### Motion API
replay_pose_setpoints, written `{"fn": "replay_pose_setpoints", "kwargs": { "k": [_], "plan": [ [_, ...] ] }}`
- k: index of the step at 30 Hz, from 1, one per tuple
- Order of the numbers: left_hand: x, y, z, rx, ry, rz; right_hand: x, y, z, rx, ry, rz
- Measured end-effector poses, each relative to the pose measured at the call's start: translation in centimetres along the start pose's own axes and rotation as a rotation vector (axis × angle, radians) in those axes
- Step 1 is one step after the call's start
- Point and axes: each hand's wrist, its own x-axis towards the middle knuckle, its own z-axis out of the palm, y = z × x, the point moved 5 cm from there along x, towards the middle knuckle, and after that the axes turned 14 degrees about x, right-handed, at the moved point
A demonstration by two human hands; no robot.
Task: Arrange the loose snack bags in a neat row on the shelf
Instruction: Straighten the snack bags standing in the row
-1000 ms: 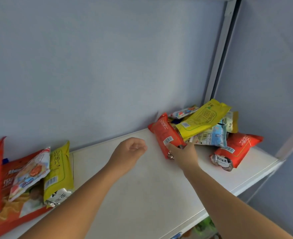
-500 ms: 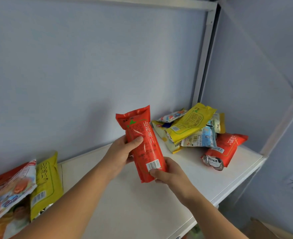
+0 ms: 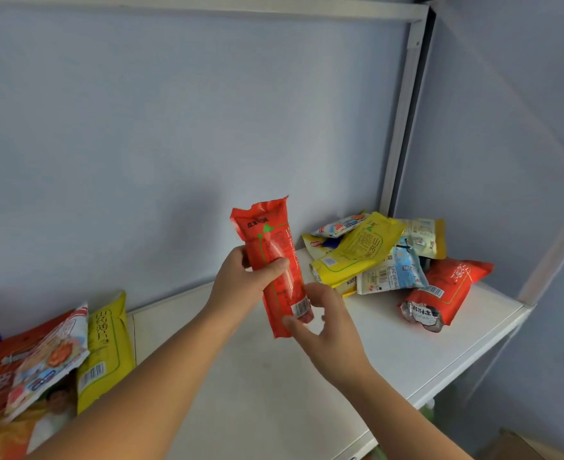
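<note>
A long red snack bag (image 3: pixel 274 260) stands nearly upright in the air above the middle of the white shelf (image 3: pixel 274 393). My left hand (image 3: pixel 240 283) is wrapped around its middle. My right hand (image 3: pixel 327 323) touches its lower end with spread fingers. A loose pile lies at the shelf's right end: a yellow bag (image 3: pixel 357 250) on top, a pale blue and white bag (image 3: pixel 393 273), and a red bag (image 3: pixel 440 290) in front. At the left, a yellow bag (image 3: pixel 106 350) leans beside red and white bags (image 3: pixel 41 360).
A white metal upright (image 3: pixel 403 111) rises behind the pile at the back right corner. Blue wall panels close the back and the right side. The shelf's front edge (image 3: pixel 466 363) runs diagonally at the right, with a lower level visible beneath.
The red bag came out of the right pile and was lifted toward the middle. My left hand closed around it; my right hand's fingers have loosened at its lower end.
</note>
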Motion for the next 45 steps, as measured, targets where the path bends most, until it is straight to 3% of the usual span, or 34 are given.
{"fn": "replay_pose_setpoints", "kwargs": {
  "k": [4, 7, 13, 28, 38, 45],
  "plan": [
    [-0.9, 1.3, 0.6, -0.085, -0.109, 0.02, 0.9, -0.6, 0.9, 0.195, -0.064, 0.147],
    [-1.6, 1.7, 0.1, 0.017, -0.125, 0.059, 1.7, -0.5, 0.9, 0.346, -0.088, 0.228],
    [-2.7, -0.1, -1.6, 0.025, -0.112, -0.034, 0.6, -2.1, 2.8, 0.457, -0.464, 0.305],
    [-12.2, -4.1, -13.2, 0.04, 0.444, -0.191, -3.7, -4.4, 14.4, 0.528, -0.775, 0.291],
    [-21.3, -9.5, -23.4, -0.036, 0.534, -0.232, -10.4, -9.8, 25.4, 0.643, -0.877, 0.277],
    [-26.7, -14.0, -34.9, 0.035, 0.612, -0.255, -16.9, -14.2, 36.5, 0.627, -0.889, 0.198]
  ]
}}
